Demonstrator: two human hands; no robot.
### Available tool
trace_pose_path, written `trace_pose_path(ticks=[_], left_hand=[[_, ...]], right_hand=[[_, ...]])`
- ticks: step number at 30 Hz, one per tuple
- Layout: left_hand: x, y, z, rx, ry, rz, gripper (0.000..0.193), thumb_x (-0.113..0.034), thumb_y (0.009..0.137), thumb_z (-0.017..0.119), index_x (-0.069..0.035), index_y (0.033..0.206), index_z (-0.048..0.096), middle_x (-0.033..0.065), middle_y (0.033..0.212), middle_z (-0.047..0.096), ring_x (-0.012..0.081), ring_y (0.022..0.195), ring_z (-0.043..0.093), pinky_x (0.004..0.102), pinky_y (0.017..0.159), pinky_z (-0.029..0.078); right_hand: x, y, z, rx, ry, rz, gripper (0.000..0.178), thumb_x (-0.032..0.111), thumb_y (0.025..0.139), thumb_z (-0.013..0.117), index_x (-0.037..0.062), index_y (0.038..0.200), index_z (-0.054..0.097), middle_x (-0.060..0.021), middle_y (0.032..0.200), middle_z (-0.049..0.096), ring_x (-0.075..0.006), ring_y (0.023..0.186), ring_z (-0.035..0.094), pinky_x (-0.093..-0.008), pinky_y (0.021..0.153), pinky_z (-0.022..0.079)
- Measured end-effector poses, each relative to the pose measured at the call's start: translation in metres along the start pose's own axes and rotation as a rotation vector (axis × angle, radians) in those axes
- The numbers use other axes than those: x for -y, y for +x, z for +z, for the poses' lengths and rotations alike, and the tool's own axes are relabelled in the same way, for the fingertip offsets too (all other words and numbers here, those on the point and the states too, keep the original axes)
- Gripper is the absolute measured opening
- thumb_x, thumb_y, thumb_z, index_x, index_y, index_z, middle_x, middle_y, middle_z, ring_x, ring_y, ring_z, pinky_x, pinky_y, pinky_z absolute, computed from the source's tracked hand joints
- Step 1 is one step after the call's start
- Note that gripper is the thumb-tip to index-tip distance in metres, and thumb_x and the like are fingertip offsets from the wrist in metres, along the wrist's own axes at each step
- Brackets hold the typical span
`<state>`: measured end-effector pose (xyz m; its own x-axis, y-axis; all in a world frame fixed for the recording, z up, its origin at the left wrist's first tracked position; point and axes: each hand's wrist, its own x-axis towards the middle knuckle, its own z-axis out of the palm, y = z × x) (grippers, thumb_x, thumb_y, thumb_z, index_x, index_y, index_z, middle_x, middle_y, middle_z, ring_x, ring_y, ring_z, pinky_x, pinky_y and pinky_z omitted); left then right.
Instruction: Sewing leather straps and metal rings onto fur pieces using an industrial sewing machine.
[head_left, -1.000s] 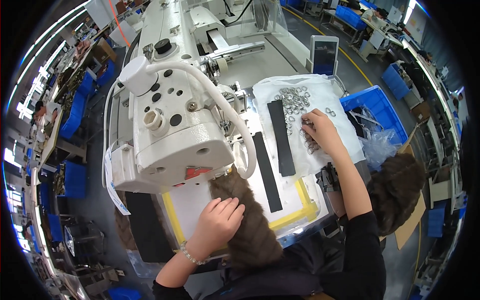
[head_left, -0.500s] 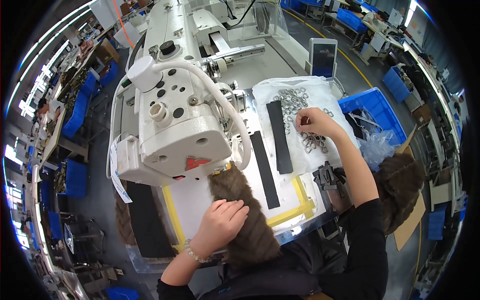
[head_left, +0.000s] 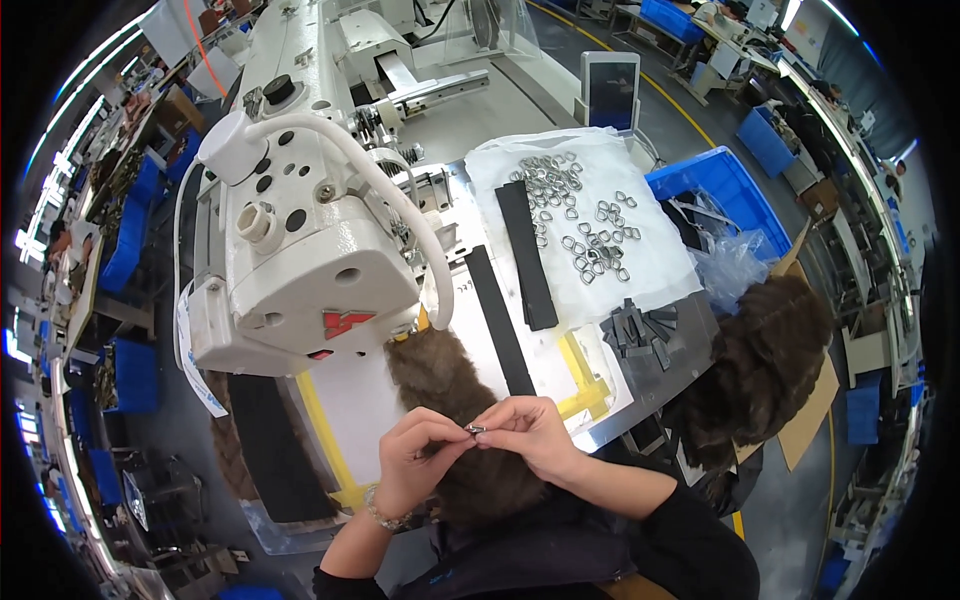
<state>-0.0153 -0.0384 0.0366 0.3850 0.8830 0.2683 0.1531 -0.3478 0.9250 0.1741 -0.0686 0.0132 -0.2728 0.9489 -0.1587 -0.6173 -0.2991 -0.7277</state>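
Observation:
My left hand (head_left: 412,455) and my right hand (head_left: 530,436) meet fingertip to fingertip, both closed in a pinch on one small metal ring (head_left: 475,429). The fingers cover most of this ring. Under my hands a brown fur strip (head_left: 438,368) lies on the white work plate (head_left: 370,430), its far end beneath the head of a white sewing machine (head_left: 300,290). To the right of the fur lies a narrow black strip (head_left: 497,315). Loose metal rings (head_left: 600,250) are scattered over a white cloth (head_left: 655,275) farther right.
A wider black strip (head_left: 527,265) lies on the cloth's left side. Short black pieces (head_left: 637,330) are heaped at its near edge. Brown fur (head_left: 775,350) hangs at the right beside a blue crate (head_left: 740,190). Black-faced fur (head_left: 275,450) lies left; a screen (head_left: 610,92) stands behind.
My right hand has come from the rings on the cloth to my left hand, bringing a ring. My left hand has lifted off the fur. The whole view has shifted slightly.

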Motion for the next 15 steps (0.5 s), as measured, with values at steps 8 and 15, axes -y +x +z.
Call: trace_pose_path(ticks=[8, 15], left_hand=[[0.002, 0.004, 0.003, 0.075, -0.109, -0.132, 0.017, 0.008, 0.073, 0.075, -0.001, 0.086, 0.070, 0.0076, 0.088, 0.066, 0.0145, 0.078, 0.064, 0.0243, 0.066, 0.051], [0.001, -0.003, -0.009, -0.123, 0.052, -0.098, 0.016, 0.006, 0.074, 0.076, -0.002, 0.088, 0.072, 0.0065, 0.079, 0.069, 0.0123, 0.067, 0.062, 0.0230, 0.060, 0.048]], right_hand=[[0.016, -0.005, 0.001, -0.007, -0.170, 0.080, 0.005, -0.006, 0.086, 0.066, -0.0039, 0.090, 0.065, -0.0122, 0.095, 0.069, -0.0153, 0.086, 0.068, -0.0265, 0.076, 0.055], [0.094, 0.002, -0.072, -0.637, -1.777, -0.596, 0.020, 0.003, 0.072, 0.069, 0.0039, 0.092, 0.068, -0.0115, 0.095, 0.065, -0.0334, 0.087, 0.061, -0.0425, 0.081, 0.047]])
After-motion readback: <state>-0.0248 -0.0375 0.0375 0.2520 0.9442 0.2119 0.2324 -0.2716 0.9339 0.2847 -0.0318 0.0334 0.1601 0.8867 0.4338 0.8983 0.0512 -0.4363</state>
